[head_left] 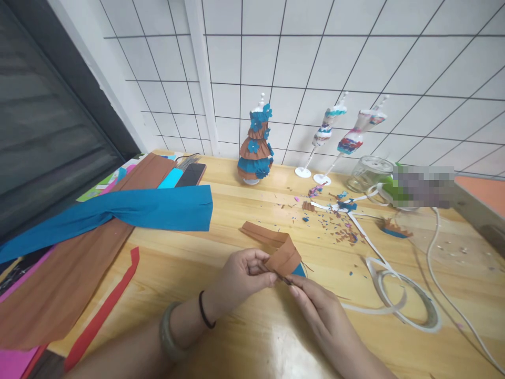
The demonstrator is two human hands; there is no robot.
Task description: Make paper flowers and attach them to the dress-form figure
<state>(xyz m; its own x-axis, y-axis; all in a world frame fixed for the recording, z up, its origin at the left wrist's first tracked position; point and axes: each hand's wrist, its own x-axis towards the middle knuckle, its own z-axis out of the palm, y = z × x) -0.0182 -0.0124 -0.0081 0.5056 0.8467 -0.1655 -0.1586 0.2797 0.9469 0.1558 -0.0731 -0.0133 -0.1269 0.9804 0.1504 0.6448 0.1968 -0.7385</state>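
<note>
A folded brown paper strip (284,253) is held above the wooden table at the centre. My left hand (248,273) pinches its lower edge between thumb and fingers. On the right, my right hand (315,302) is closed on the strip's lower right edge, its fingertips close to my left thumb. The strip's far end bends away to the upper left. A blue paper piece (300,270) shows just behind the strip, partly hidden by it. Beyond stands a small dress form (255,142) in brown and blue ruffles with blue flowers.
Blue (169,208) and brown paper sheets (79,273), a red strip (104,310) and a phone (191,175) lie left. Two mini dress forms, a glass jar (369,173), paper scraps (343,231), a tape roll (430,310) and a white cable (437,268) are right.
</note>
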